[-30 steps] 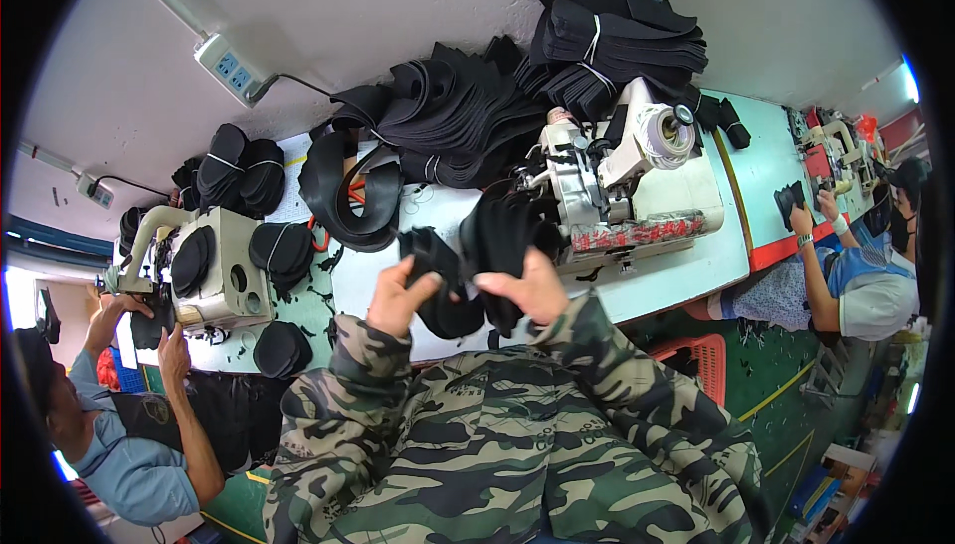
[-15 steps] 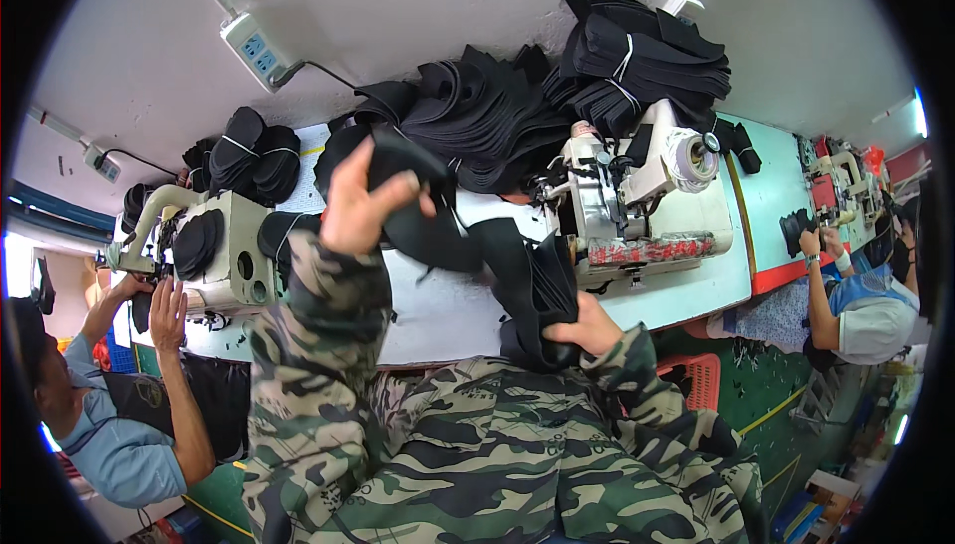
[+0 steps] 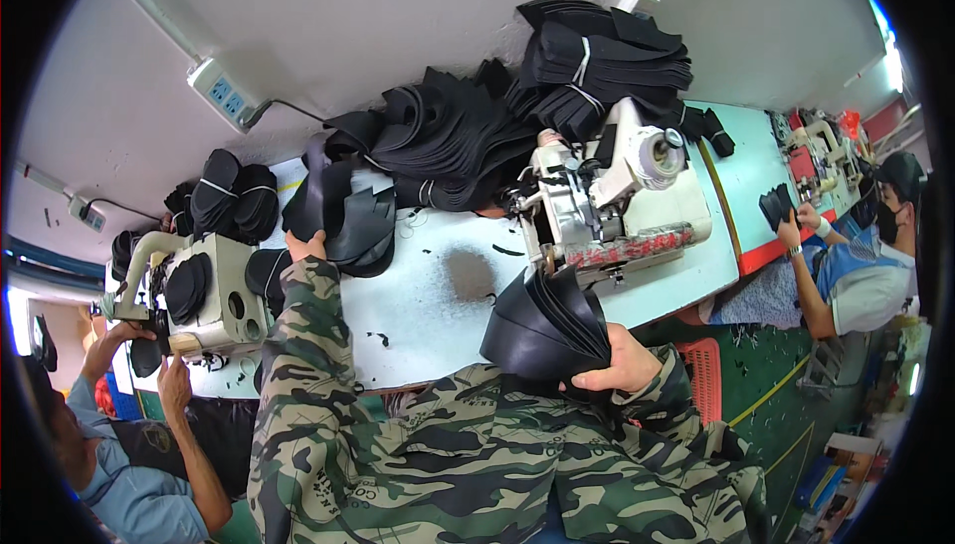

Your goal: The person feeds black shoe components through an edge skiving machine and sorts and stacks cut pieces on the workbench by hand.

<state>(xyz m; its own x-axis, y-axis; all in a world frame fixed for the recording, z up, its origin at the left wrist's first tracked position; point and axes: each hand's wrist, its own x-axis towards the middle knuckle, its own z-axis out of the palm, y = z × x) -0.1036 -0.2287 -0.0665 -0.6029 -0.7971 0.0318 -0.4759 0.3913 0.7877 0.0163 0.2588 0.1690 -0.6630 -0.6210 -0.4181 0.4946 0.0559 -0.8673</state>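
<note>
- Black stack [image 3: 537,330], right hand [image 3: 629,360] gripping one end, probably keeping layers together!
- Left hand [image 3: 305,246] at a curved piece [image 3: 316,196]; can't tell whether it's gripping.

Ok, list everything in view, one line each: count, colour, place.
Sewing machines: three, off-white, right of centre, left, far right
Held stack of curved pieces: one, black, in the right hand
Pieces by the left hand: several, black, table's left part
Loose pile: one, black, back centre
Tied bundles: several, black, white bands, along the back
Tables: at least two, whitish, below the machines
Sockets: at least two, white, wall at left
Basket: one, pinkish red, lower right
Co-workers: two, blue top left, white-and-blue top right
Floor: green, yellow lines, lower right
Own hands: two, bare
Own jacket: one, camouflage, bottom centre
</note>
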